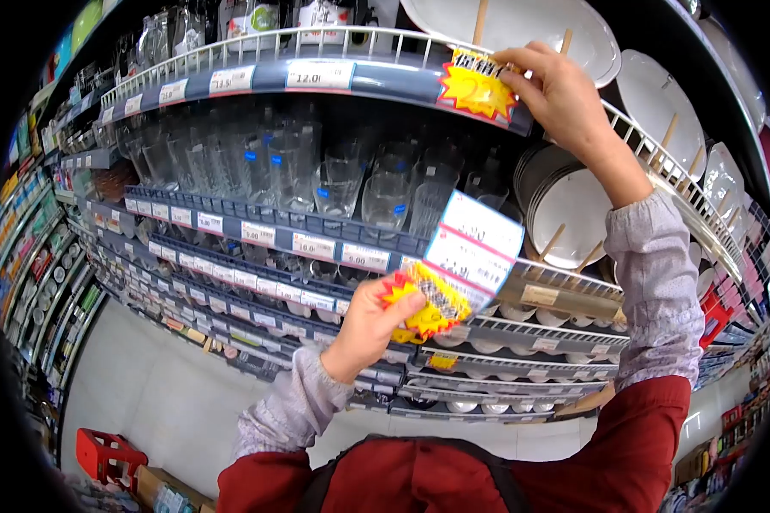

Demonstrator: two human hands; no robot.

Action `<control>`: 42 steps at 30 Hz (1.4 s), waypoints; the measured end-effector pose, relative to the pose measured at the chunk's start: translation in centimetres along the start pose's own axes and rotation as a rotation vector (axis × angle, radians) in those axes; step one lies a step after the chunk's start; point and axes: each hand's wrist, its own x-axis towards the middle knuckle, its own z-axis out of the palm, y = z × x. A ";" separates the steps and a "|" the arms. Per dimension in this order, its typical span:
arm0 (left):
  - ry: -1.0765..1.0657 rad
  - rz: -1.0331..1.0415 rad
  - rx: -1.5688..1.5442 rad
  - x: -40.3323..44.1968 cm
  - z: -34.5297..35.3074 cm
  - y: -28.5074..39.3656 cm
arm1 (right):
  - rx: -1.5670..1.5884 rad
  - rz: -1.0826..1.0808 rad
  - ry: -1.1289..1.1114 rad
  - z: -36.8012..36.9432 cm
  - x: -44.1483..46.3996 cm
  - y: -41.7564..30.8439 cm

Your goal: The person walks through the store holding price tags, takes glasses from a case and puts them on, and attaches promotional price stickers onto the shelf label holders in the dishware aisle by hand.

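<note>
My left hand [366, 329] is closed around a small stack of yellow-and-red starburst price tags [432, 299], thumb on top. A strip of white price labels [475, 244] with pink lines and a barcode sticks up from the same grip. Higher up, my right hand [565, 98] pinches the right edge of another yellow starburst price tag [477, 85], which lies against the front of the upper shelf edge. Large white plates [539, 30] stand on that shelf behind my right hand, divided by wooden pegs.
Rows of drinking glasses [291, 167] fill the shelf below, with white price labels [312, 245] along its rail. White bowls [565, 218] stand at right. A red stool [109, 456] and a cardboard box [158, 487] are on the floor at lower left.
</note>
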 end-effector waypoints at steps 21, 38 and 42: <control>0.154 0.054 -0.342 1.2 6.4 -6.9 | 0.818 0.655 -0.163 -1.2 -21.7 -10.1; 0.114 -0.127 -0.282 -3.8 21.8 -16.9 | 1.148 1.065 -0.216 -9.9 -37.8 -3.1; 0.115 -0.145 -0.273 -6.4 27.0 -19.3 | 1.196 1.084 -0.211 -14.2 -42.2 -2.1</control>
